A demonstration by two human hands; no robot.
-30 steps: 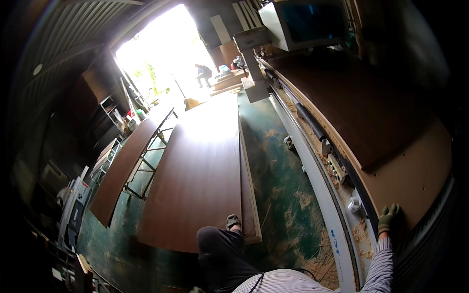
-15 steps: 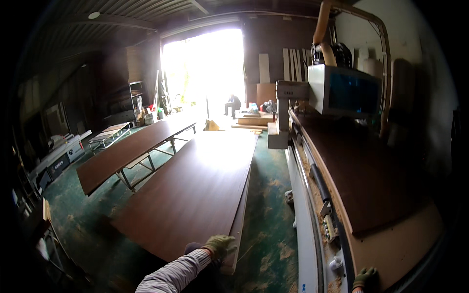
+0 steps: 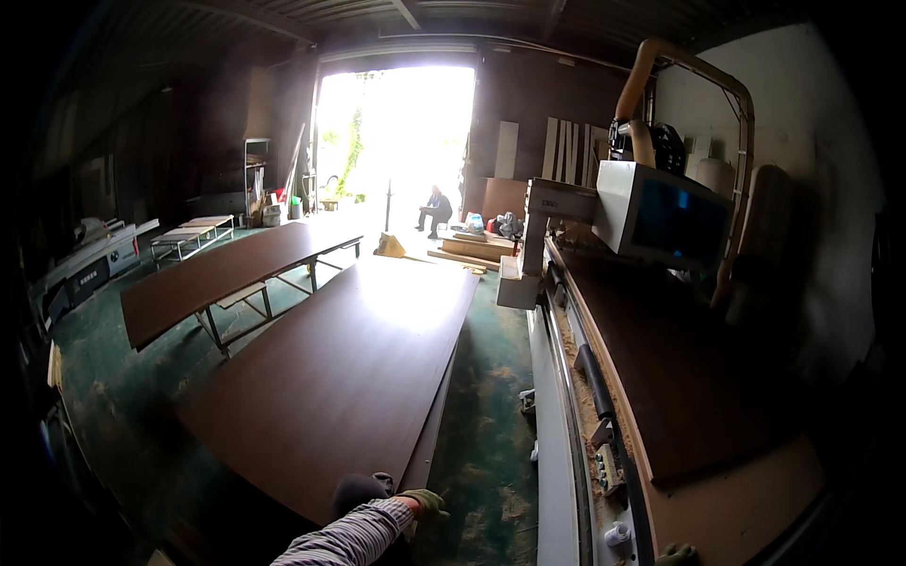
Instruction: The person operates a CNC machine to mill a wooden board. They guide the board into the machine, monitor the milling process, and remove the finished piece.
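My left hand (image 3: 427,504), in a greenish work glove below a striped sleeve, is at the near right corner of a large dark-brown board (image 3: 330,377). Its fingers look loosely stretched past the board's edge, and nothing shows in them. Beside the wrist is a dark rounded shape (image 3: 355,492) that I cannot make out. At the bottom edge of the picture my right hand (image 3: 677,555), also gloved, rests on the tan bed (image 3: 736,500) of a long machine, its fingers apart. Another dark-brown board (image 3: 661,368) lies on that bed.
A third brown board (image 3: 236,267) lies on a metal-legged stand at left. The machine's head (image 3: 661,212) with a hose stands over the bed at right. Green floor (image 3: 491,443) separates board and machine. A person (image 3: 434,209) sits by the bright doorway; a saw table (image 3: 90,269) stands far left.
The view has shifted, so the boards and machine sit further left. My left hand has moved toward the board's near right corner, and my right hand is lower in the picture.
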